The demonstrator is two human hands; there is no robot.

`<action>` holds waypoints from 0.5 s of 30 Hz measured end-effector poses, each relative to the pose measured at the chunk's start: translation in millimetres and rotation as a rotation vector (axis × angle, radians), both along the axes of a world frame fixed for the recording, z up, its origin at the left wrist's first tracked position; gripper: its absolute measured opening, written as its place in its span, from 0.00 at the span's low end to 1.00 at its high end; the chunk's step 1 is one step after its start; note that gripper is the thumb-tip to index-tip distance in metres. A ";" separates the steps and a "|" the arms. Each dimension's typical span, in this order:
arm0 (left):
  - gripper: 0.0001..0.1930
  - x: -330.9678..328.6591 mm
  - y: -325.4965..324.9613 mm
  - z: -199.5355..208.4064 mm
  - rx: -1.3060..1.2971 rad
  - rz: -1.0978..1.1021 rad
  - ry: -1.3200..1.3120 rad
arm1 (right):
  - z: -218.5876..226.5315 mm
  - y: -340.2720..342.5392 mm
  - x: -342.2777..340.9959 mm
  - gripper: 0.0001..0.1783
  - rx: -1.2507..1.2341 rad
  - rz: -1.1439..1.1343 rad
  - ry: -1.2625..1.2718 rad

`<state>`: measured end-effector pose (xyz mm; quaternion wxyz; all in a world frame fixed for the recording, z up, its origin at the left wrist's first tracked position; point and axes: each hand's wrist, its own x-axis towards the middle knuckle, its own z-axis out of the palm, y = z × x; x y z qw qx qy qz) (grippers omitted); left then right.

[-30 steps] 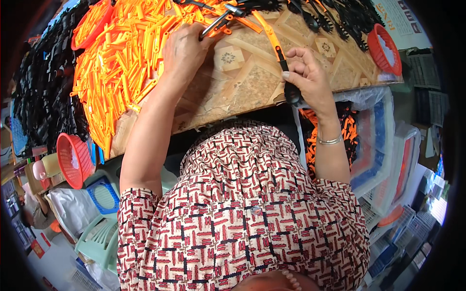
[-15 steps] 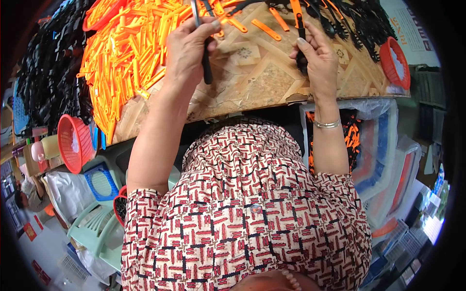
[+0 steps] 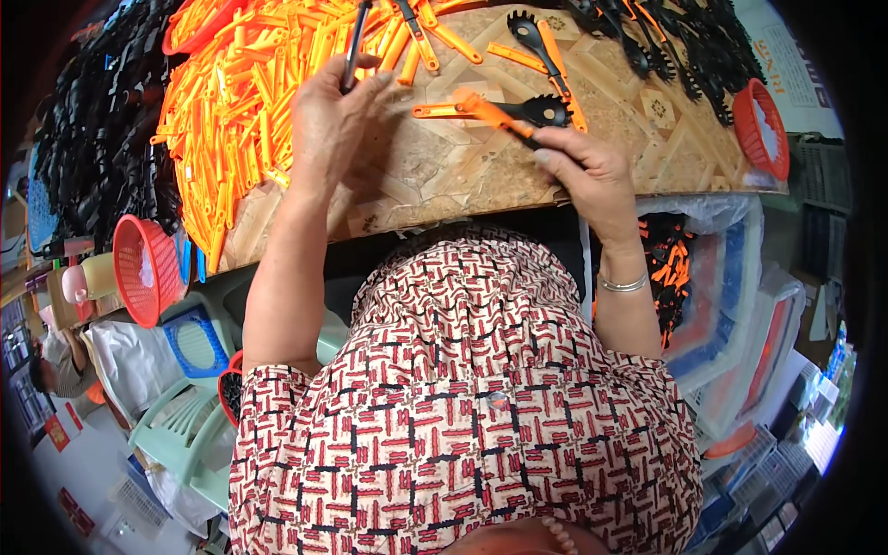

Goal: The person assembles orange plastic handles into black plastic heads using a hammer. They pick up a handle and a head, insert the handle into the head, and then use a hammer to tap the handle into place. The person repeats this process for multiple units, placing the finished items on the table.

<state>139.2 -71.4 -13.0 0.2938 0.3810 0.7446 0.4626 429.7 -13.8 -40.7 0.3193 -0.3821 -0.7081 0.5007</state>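
At the far left of the frame a heap of black plastic utensil parts [image 3: 88,157] runs down the table edge, and below it a red mesh basket [image 3: 146,268] hangs off the side, with a pale green plastic stool [image 3: 185,421] lower still. Just right of the black heap lies a wide pile of orange handles [image 3: 240,120], filling the upper left of the patterned wooden table [image 3: 462,171].

The left hand [image 3: 333,120] rests at the right edge of that pile, upper centre-left, fingers curled and pinching a slim black handle piece [image 3: 353,46] that stands nearly upright out of the top of the fist. Its upper end runs out of the frame, so what kind of piece it is cannot be told for sure.

Right of centre, the right hand [image 3: 592,171] sits on the table, fingers closed round the dark stem of an orange-handled tool [image 3: 495,113] whose orange end points up-left. Touching or just behind it lies a black slotted spoon head [image 3: 546,109].

Further right, in the upper right, more black slotted spoons [image 3: 675,46] are spread out, and a second red basket [image 3: 763,129] sits at the table's right edge. Below it, clear plastic bins [image 3: 740,305] hold orange and black pieces.
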 end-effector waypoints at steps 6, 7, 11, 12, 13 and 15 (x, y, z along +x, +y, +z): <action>0.20 -22.7 29.8 -21.9 -0.049 -0.155 0.674 | 15.1 -14.3 -13.4 0.12 0.364 0.243 -0.224; 0.22 -11.9 35.8 -15.2 -0.150 -0.181 0.727 | 16.7 -15.4 -13.1 0.11 0.395 0.244 -0.272; 0.24 7.0 52.8 -14.2 -0.174 -0.191 0.900 | 32.3 -25.3 -5.2 0.11 0.221 0.268 -0.437; 0.24 7.2 55.7 -15.1 -0.167 -0.186 0.910 | 32.1 -27.2 -0.8 0.11 0.165 0.288 -0.436; 0.24 5.2 59.1 -18.7 -0.151 -0.202 0.911 | 31.8 -29.1 3.6 0.11 0.109 0.309 -0.435; 0.25 -1.7 67.6 -24.9 -0.118 -0.236 0.913 | 28.1 -33.4 10.9 0.10 -0.027 0.292 -0.439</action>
